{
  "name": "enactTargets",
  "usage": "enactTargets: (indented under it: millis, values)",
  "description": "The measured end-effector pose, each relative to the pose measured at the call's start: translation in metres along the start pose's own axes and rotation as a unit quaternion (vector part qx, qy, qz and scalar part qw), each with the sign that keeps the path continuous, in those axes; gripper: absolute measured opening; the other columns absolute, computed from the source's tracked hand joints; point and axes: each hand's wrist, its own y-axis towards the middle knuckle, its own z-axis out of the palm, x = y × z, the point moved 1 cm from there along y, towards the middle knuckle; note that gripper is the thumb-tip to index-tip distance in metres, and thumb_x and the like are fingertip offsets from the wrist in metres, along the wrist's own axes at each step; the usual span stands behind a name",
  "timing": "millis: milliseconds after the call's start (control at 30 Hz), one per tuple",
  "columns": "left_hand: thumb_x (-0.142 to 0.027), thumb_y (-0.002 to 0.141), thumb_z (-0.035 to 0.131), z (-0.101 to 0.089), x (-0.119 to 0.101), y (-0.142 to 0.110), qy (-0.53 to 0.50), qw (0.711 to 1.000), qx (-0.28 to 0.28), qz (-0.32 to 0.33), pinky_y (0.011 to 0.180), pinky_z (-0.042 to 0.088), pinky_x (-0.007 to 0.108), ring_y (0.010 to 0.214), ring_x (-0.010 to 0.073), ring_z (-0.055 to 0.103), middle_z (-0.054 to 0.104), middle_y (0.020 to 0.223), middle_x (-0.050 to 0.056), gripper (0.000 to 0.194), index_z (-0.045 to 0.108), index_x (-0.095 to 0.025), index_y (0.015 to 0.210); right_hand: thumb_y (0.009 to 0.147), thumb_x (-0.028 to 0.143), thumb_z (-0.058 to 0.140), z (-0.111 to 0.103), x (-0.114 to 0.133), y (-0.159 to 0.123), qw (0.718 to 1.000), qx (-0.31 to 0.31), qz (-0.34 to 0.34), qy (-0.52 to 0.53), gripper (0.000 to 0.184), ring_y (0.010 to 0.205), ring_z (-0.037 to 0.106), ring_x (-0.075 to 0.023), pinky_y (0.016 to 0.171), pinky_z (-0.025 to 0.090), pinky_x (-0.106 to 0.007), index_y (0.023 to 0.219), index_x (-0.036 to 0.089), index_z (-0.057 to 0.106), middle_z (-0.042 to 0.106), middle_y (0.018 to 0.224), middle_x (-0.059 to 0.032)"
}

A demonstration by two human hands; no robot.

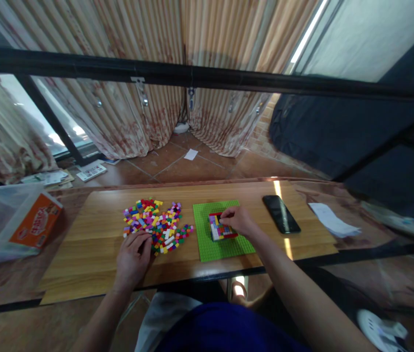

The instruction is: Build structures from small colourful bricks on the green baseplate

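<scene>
A small square build of multicoloured toy bricks (214, 234), edged in red, white and blue, sits on a green studded baseplate (207, 251). Over its upper right part is my right hand (239, 221), thumb and fingers pinched together; whatever is between them is too small to make out. Left of the plate spreads a loose pile of small coloured bricks (168, 227). My left hand (133, 254) rests at the pile's lower left edge with its fingers curled in, touching or just beside the bricks. The curled fingers hide anything they hold.
All this lies on a low wooden table (82, 244). A black phone (282, 214) is to the right of the baseplate, with white papers (333, 220) beyond it. A clear plastic bin (5, 220) with an orange label stands at the left. A dark metal bar (207, 78) crosses in front of the curtains.
</scene>
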Motion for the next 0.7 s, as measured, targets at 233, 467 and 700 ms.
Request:
enactTargets:
  millis: [233, 467, 700]
  values:
    - [-0.033, 0.089, 0.051, -0.003, -0.001, 0.000, -0.012, 1.000, 0.004, 0.008, 0.089, 0.052, 0.038, 0.093, 0.0215, 0.064, 0.070, 0.095, 0.010, 0.022, 0.067, -0.017, 0.088, 0.070, 0.036, 0.067, -0.015, 0.007, -0.024, 0.988, -0.094, -0.037, 0.115, 0.020, 0.062, 0.062, -0.0157, 0.059, 0.048, -0.027, 0.072, 0.017, 0.069, 0.070, 0.068, -0.0045]
    - [-0.032, 0.089, 0.053, -0.005, -0.004, 0.000, -0.023, 1.000, -0.003, 0.008, 0.087, 0.053, 0.038, 0.091, 0.0209, 0.064, 0.069, 0.093, 0.009, 0.020, 0.067, -0.018, 0.087, 0.076, 0.035, 0.066, 0.009, 0.012, -0.083, 0.967, -0.161, -0.037, 0.194, 0.015, 0.070, 0.062, -0.0186, 0.067, 0.051, -0.032, 0.074, 0.020, 0.066, 0.068, 0.074, -0.0047]
    - [-0.029, 0.089, 0.054, -0.008, -0.007, -0.001, -0.022, 1.000, -0.016, 0.014, 0.089, 0.052, 0.037, 0.092, 0.0196, 0.063, 0.069, 0.093, 0.008, 0.018, 0.067, -0.017, 0.088, 0.083, 0.018, 0.059, 0.077, 0.041, -0.134, 0.984, 0.017, -0.154, 0.083, 0.012, 0.071, 0.059, -0.0134, 0.064, 0.046, -0.024, 0.074, 0.022, 0.066, 0.063, 0.075, -0.0001]
